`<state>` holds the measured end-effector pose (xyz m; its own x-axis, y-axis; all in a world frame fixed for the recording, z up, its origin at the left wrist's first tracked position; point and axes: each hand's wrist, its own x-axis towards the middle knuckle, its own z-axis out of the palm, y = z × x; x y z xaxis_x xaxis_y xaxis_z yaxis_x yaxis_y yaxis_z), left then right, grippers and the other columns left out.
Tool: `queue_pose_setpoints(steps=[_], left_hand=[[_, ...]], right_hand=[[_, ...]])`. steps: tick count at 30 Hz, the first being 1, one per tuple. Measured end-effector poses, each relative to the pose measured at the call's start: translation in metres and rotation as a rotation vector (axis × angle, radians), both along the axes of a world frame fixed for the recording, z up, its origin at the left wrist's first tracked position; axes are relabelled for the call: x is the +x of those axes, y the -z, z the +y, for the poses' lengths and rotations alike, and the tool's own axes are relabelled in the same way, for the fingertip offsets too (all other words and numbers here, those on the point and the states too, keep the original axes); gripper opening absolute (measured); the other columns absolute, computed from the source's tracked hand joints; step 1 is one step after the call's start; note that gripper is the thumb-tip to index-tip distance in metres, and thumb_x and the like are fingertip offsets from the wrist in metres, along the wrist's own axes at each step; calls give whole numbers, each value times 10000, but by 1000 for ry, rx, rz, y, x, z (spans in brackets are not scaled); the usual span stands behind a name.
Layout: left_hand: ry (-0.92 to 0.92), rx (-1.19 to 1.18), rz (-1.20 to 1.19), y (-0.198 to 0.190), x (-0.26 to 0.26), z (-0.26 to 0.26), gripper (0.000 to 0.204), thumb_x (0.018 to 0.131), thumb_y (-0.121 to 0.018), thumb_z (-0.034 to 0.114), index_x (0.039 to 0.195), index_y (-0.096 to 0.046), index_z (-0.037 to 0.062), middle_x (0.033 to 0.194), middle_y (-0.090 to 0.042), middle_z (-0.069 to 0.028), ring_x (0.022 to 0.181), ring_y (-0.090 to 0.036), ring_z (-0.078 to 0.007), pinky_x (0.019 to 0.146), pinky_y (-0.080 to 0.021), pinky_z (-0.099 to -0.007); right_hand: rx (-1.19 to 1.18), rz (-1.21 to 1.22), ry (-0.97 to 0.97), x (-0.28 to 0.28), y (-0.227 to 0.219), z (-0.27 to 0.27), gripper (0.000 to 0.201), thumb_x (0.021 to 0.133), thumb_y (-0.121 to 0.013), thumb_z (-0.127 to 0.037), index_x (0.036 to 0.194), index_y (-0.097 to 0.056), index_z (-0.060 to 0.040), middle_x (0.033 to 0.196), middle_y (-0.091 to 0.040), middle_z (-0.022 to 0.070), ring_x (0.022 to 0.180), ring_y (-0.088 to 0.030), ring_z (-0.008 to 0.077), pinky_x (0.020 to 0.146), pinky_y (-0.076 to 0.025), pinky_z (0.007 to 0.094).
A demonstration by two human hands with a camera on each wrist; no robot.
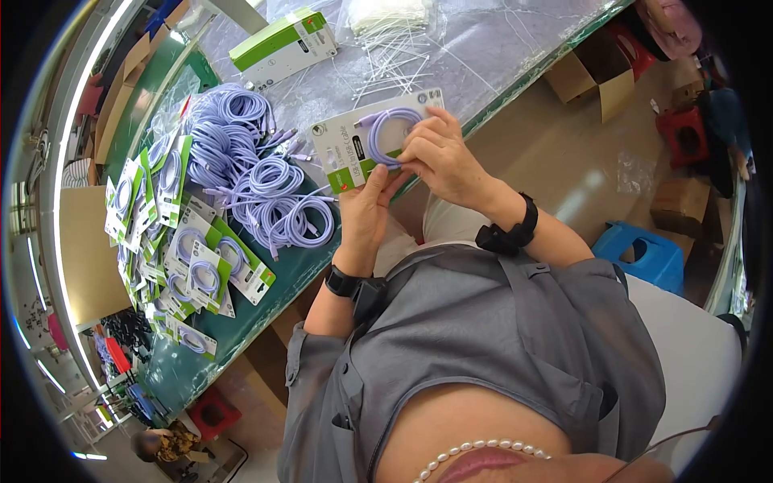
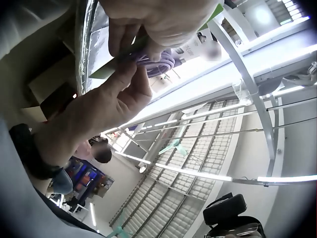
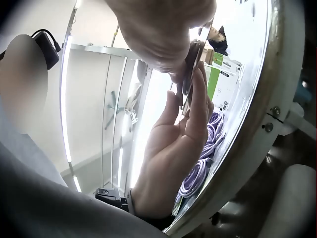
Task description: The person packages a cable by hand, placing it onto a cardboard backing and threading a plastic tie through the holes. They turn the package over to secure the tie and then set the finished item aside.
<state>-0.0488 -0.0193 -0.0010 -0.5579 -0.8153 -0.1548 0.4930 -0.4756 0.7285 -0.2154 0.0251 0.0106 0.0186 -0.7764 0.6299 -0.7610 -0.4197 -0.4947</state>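
Observation:
A white and green printed backing card point(image 1: 334, 146) is held up over the table's near edge, with a coiled purple USB cable point(image 1: 377, 138) against its front. My left hand point(image 1: 364, 221) grips the card's lower edge, thumb on the front at the foot of the coil. At the card's right side my right hand point(image 1: 451, 161) pinches the coil's lower right, its other fingers bent by the card's edge. In the left wrist view the card is nearly edge-on between the left hand point(image 2: 156, 22) and the right hand point(image 2: 91, 111). The right fingertips are partly hidden there.
Loose coiled purple cables point(image 1: 233, 133) are heaped left of the hands. Beyond them lies a pile of carded cables point(image 1: 193, 262). A green and white box point(image 1: 286, 50) and scattered white cable ties point(image 1: 394, 60) are at the back. A blue stool point(image 1: 640, 256) stands right.

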Motion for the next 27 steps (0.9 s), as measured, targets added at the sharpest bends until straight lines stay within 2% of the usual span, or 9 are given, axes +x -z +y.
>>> queue_pose_setpoints(steps=[6, 7, 11, 13, 17, 20, 22, 25, 27], left_hand=[[-69, 63, -112, 8, 22, -2, 228, 939, -486, 36, 1159, -516, -17, 1093, -609, -111, 979, -627, -233, 883, -532, -407], [-119, 41, -100, 8, 30, -3, 232, 941, -485, 41, 1164, -515, -15, 1098, -608, -112, 981, -627, -234, 883, -534, -405], [-244, 35, -93, 5, 64, -9, 249, 948, -490, 63, 1184, -510, -12, 1120, -604, -113, 990, -626, -238, 890, -533, -414], [-299, 31, -45, -1, 69, -13, 254, 949, -491, 69, 1190, -509, -12, 1127, -602, -111, 993, -625, -239, 888, -534, -417], [-429, -100, -187, 0, 74, -22, 220, 937, -517, 54, 1134, -548, -37, 1095, -600, -95, 937, -625, -202, 878, -537, -421], [-426, -67, -160, -4, 63, -30, 205, 935, -522, 54, 1112, -560, -42, 1076, -602, -88, 934, -622, -197, 869, -545, -411], [-433, -66, -97, -10, 56, -31, 198, 928, -535, 52, 1101, -564, -40, 1059, -606, -85, 935, -622, -194, 868, -549, -398], [-388, -89, -84, -9, 54, -34, 196, 911, -560, 38, 1093, -568, -32, 1058, -611, -92, 939, -624, -190, 873, -551, -392], [-396, -80, -90, -8, 55, -37, 200, 910, -560, 37, 1098, -564, -31, 1063, -610, -93, 940, -625, -189, 868, -553, -389]], right_hand=[[-40, -78, 3, -9, -8, -9, 199, 703, -725, -91, 853, -597, -115, 863, -583, 27, 960, -540, 219, 1014, -299, 467], [-61, -104, 126, -22, -8, -13, 156, 739, -691, -58, 860, -597, -85, 852, -591, 58, 898, -564, 236, 907, -398, 420], [233, -361, 271, -79, 11, -44, 110, 768, -659, -42, 855, -592, -42, 832, -598, 98, 806, -584, 257, 754, -459, 358], [219, -127, 205, -87, 15, -59, 91, 784, -645, -46, 845, -585, -14, 815, -599, 127, 737, -589, 269, 651, -469, 322], [217, -199, 46, -57, 12, -94, 60, 781, -619, -62, 809, -588, -19, 800, -606, 140, 759, -586, 320, 675, -468, 389], [184, -39, 19, -32, 17, -141, 113, 821, -606, -144, 802, -606, -32, 794, -621, 130, 785, -603, 309, 685, -468, 401], [222, 192, 235, -24, 17, -169, 225, 835, -602, -273, 834, -646, -52, 818, -646, 130, 810, -624, 301, 704, -469, 425], [466, 521, 287, -12, 9, -188, 321, 822, -606, -370, 877, -670, -60, 860, -663, 134, 828, -639, 297, 714, -472, 441], [441, 501, 274, -8, 31, -200, 332, 810, -615, -387, 839, -660, -59, 851, -657, 141, 818, -635, 312, 720, -478, 439]])
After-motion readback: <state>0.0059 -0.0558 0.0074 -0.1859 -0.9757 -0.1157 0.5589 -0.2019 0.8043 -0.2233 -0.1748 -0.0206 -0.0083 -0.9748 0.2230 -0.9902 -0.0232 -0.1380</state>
